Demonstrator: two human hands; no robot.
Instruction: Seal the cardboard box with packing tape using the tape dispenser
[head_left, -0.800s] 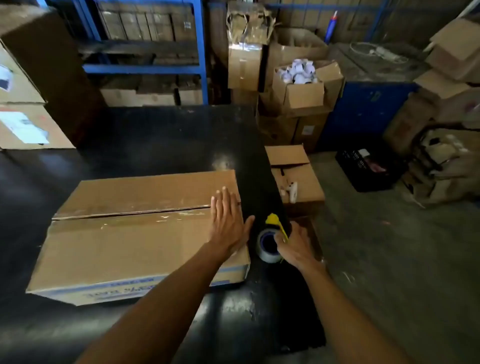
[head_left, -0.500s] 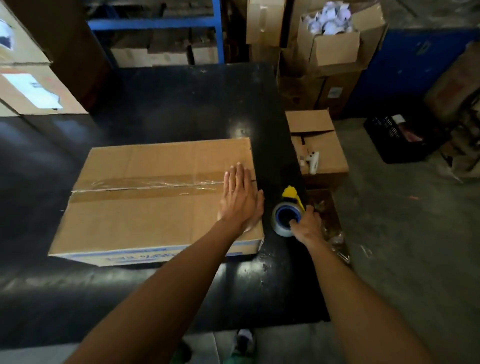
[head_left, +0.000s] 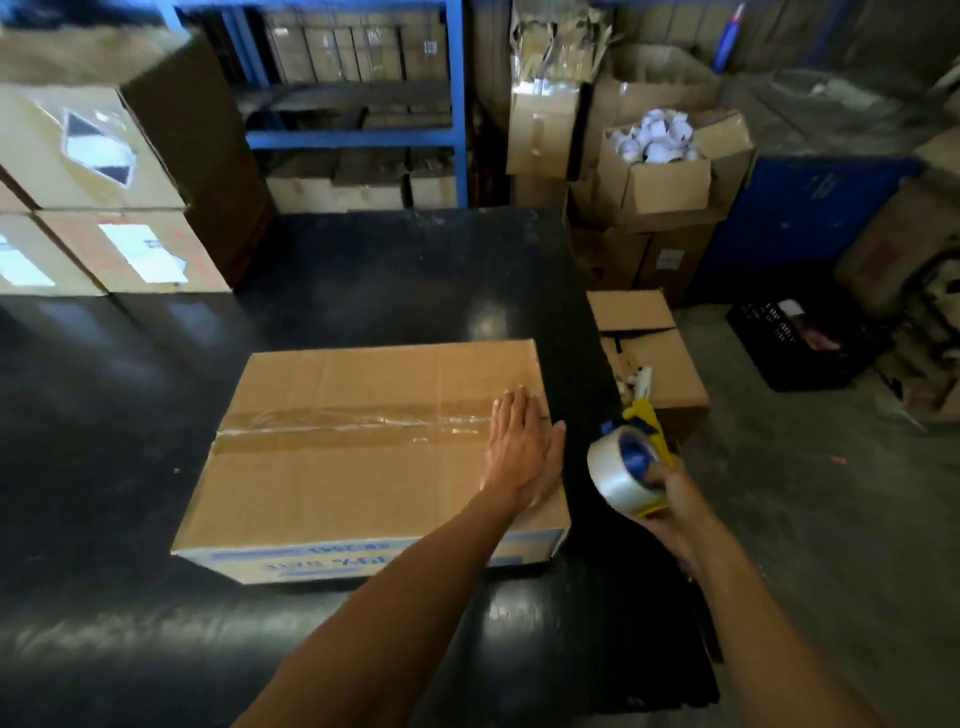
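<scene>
The box (head_left: 374, 457), centre frame on the black table (head_left: 389, 270), is pinned by the left hand (head_left: 522, 452), fingers flat and pressed together, likely steadying it. The tape dispenser (head_left: 631, 462) is gripped in the right hand (head_left: 670, 499), fingers curled, just beyond the box's right edge.

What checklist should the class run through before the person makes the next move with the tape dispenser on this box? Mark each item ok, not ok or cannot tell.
1. Cardboard box flaps closed flat: ok.
2. Tape strip laid along the top seam: ok, though wrinkled.
3. Left hand flat on the box's right end, steadying it: ok.
4. Right hand gripping the tape dispenser: ok, held off the box's right side.
5. Tape cut free from the roll: cannot tell.
6. Strip carried down over the right end face: cannot tell, that face is hidden.
</scene>
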